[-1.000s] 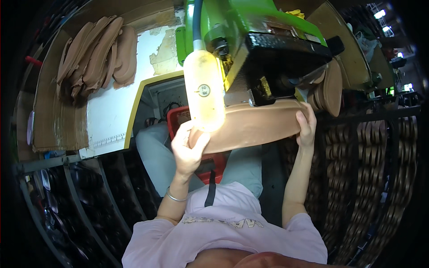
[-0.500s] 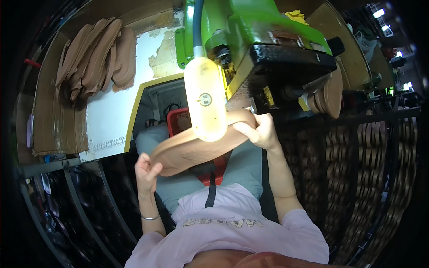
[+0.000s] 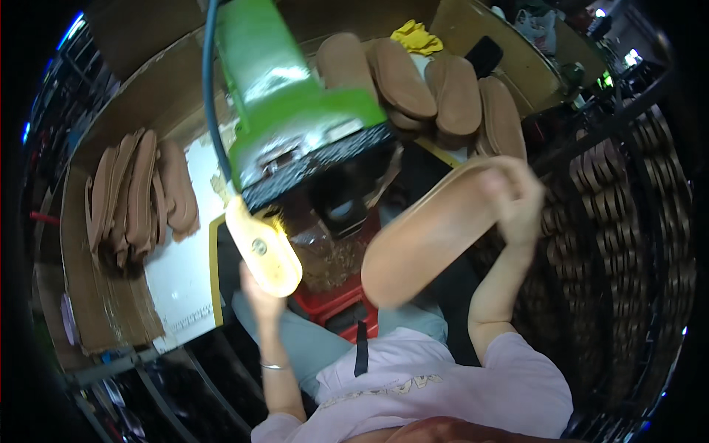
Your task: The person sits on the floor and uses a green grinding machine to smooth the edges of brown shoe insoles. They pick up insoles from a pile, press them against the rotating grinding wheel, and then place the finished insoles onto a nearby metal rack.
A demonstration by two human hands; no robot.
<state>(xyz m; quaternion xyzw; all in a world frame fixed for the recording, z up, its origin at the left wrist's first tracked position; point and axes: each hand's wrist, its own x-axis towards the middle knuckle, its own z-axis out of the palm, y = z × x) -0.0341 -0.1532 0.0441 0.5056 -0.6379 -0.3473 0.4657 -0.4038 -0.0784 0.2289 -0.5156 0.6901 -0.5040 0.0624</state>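
My right hand (image 3: 519, 203) grips one end of a brown shoe sole (image 3: 425, 240), its fingers closed over the edge. The sole tilts down to the left, its broad face up, in front of the rows of racked soles and right of the green machine (image 3: 288, 111). My left hand (image 3: 260, 295) is apart from that sole, below the machine head. A lit yellow lamp (image 3: 262, 251) on a blue hose covers its fingers, so whether they are closed or hold anything is hidden.
Brown soles (image 3: 452, 96) lie in stacks behind the machine at the right. Another sole pile (image 3: 133, 196) rests at the left within cardboard walls (image 3: 88, 310). A red crate (image 3: 332, 306) with scraps sits between my knees. Yellow cloth (image 3: 417, 37) lies at the back.
The sole has left the machine and moved right in my right hand. My left hand has let go of it and moved behind the lamp. The view has swung right.
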